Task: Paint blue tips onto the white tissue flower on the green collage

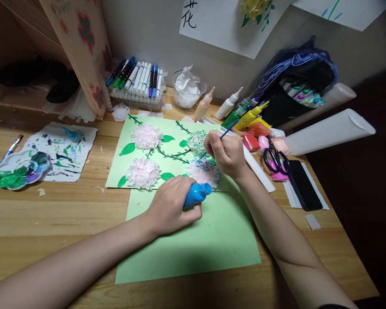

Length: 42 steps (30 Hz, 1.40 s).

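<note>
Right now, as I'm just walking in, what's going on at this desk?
A person's left hand holds an open blue plastic paint bottle, and the right hand holds a thin blue-handled brush, its tip by the upper edge of a ruffled pink-and-white flower on a light green sheet. That flower is partly speckled blue. The ruffled flower above it is speckled green, while the two pale pink flowers on the left show no speckles.

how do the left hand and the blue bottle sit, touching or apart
Touching: the head view shows the left hand wrapped around the blue bottle.
</note>
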### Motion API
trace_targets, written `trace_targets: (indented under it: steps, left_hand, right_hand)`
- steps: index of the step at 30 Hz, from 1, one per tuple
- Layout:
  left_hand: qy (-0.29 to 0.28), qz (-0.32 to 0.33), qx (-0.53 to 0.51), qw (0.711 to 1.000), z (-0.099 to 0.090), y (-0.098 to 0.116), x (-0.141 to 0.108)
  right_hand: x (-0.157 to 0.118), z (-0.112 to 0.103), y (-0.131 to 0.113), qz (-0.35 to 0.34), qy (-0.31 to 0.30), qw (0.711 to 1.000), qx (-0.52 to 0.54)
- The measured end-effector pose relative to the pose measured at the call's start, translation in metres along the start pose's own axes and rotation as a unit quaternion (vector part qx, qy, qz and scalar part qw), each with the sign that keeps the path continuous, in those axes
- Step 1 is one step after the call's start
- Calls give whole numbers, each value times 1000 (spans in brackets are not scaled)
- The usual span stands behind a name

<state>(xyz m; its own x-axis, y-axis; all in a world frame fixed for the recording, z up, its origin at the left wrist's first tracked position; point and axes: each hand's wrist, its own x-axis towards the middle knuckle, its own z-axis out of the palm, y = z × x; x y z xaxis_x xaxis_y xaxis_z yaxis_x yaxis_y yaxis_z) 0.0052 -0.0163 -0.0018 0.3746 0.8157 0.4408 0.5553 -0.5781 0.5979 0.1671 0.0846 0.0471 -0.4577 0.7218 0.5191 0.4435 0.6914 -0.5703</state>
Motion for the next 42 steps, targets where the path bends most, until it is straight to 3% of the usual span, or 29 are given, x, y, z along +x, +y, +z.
trace_targets:
  steps: [17, 27, 32, 38, 42]
  left_hand:
    - [3, 2, -2, 1000, 0, 0, 0]
    - [4, 1, -4, 1000, 0, 0, 1]
    - [0, -6, -7, 1000, 0, 1, 0]
    - [-1, -9, -10, 1000, -1, 1, 1]
    - [2, -14, -13, 1000, -1, 1, 1]
  right_hand:
    - [0, -2, 1, -7, 24, 1000, -1]
    - [0, -3, 3, 13, 24, 1000, -14]
    - [0, -4, 3, 41, 58, 997, 2]
    - [-1, -1, 6, 44, 38, 998, 13]
    - [4, -10, -6, 87, 126, 982, 108]
